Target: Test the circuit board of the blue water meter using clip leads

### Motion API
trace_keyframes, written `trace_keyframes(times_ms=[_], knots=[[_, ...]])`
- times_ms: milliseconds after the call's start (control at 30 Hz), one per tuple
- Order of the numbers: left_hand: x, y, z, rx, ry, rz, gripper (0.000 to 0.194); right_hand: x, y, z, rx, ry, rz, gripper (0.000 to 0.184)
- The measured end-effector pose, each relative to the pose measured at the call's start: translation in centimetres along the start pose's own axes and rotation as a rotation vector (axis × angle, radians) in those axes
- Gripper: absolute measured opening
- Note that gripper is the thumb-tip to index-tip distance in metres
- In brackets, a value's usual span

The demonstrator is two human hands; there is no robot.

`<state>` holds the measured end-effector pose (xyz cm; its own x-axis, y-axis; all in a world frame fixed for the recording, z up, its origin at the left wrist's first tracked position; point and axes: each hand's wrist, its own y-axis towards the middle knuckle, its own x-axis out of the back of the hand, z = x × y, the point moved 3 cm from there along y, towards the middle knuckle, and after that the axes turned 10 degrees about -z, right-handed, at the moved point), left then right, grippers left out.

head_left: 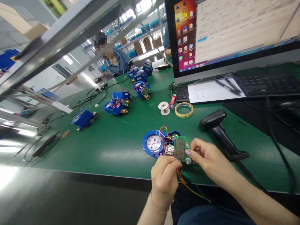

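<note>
the person's right hand point(202, 154) has its grip clamped on the small circuit board point(181, 148), thumb on the front by the screen and fingers behind. the left hand point(165, 178) has its fingertips bunched at the board's lower left corner; whether that grip pinches the wires or the board's edge cannot be told. the board is tilted up near the front edge of the desk point(112, 147), overlapping the right part of the blue meter point(153, 153), with thin colored wires point(165, 128) looping between the two. those wires look like the weak point: if the right hand drew the board away or twisted it, they could pull taut and a joint might break, since there seems to be little slack. bare contacts could also touch if the loops were pressed together. below the board, a green clip point(186, 175) and its leads hang toward the person's lap, so a knee or sleeve catching them could tug the clip loose. the thumb, pressed too hard, might mark the screen. the black scanner point(217, 134) lies just beyond the right forearm, and an outward swing could knock it.
</note>
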<state>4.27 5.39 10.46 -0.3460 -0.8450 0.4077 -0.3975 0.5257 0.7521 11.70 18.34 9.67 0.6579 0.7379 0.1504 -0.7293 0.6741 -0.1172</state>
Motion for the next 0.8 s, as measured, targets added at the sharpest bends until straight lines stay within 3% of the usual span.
trace_keyframes(times_ms=[167, 500, 700, 800], knots=[[0.1, 0.2, 0.1, 0.007, 0.019, 0.010, 0.026, 0.4, 0.2, -0.3, -0.061, -0.001, 0.031, 0.032], [-0.2, 0.5, 0.0, -0.055, 0.088, 0.026, 0.023, 1.9, 0.3, -1.0, -0.042, 0.012, 0.158, 0.036], [-0.1, 0.8, 0.3, -0.023, 0.064, 0.047, 0.023, 0.9, 0.4, -1.2, -0.128, 0.239, 0.143, 0.033], [0.1, 0.9, 0.4, -0.001, -0.002, -0.010, 0.022, 0.3, 0.4, -0.9, -0.118, 0.372, 0.100, 0.035]])
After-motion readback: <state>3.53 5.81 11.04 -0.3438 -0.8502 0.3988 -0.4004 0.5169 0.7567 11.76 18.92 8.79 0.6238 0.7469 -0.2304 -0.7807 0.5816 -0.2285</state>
